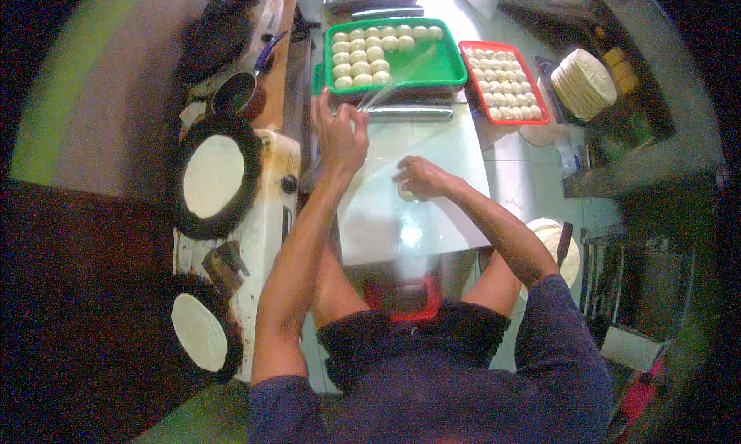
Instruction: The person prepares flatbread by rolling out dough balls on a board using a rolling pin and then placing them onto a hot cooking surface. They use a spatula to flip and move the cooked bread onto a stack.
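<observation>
My left hand (pixel 343 132) pinches the edge of a clear plastic sheet (pixel 391 93), which slants up and right across the front of a green tray (pixel 428 67). Several round dough balls (pixel 359 56) sit in rows in that tray. Over the white work board (pixel 370 230), my right hand (pixel 425 177) has its fingers curled around a pale dough ball (pixel 408 194), partly hidden beneath them. A shiny metal bar (pixel 411 114) lies crosswise between my left hand and the tray.
On the stove (pixel 278 154) at left, two dark pans hold flat dough rounds (pixel 214 176) (pixel 200 332). A saucepan (pixel 234 93) stands behind them. To the right are a red tray (pixel 542 111) of dough balls, stacked flatbreads (pixel 584 85) and a spatula (pixel 564 244) on flatbreads.
</observation>
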Tool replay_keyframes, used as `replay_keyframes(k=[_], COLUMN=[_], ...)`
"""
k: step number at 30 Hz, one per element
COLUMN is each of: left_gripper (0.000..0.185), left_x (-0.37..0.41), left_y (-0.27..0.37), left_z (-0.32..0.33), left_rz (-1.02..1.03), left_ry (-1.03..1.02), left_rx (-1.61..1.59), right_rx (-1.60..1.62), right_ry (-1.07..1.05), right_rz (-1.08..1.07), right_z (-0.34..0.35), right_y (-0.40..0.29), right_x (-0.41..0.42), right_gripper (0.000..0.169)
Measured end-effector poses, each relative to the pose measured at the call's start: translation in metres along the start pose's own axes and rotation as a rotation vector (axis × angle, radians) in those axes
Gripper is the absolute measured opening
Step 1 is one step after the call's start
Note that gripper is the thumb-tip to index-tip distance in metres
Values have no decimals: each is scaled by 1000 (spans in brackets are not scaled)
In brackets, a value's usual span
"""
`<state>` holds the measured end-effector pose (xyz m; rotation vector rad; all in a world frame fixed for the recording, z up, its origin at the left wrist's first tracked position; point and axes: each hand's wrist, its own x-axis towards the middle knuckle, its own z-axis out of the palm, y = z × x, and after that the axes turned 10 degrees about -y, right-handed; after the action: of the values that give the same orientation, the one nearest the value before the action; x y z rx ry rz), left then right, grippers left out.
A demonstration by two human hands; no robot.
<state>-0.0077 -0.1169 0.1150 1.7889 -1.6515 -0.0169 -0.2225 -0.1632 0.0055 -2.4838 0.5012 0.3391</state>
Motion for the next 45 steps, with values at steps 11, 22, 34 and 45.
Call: replay_keyframes(k=[11,22,34,45], left_gripper=[22,16,24,24], left_x=[-45,-134,-251,-270], left_y=[52,60,44,53], left_z=[-12,-9,93,59], left_rz=[163,84,63,-137], left_ry=[-117,-261,-543,-706], left_rx=[-135,-178,7,107], right_rx=[-317,472,-97,-295], right_ry=[493,315,527,595], right_rz=[343,221,293,142], right_z=[56,36,-63,76], right_y=[-32,21,75,-89], right_x=[30,-63,47,-27], right_gripper=[90,52,64,64])
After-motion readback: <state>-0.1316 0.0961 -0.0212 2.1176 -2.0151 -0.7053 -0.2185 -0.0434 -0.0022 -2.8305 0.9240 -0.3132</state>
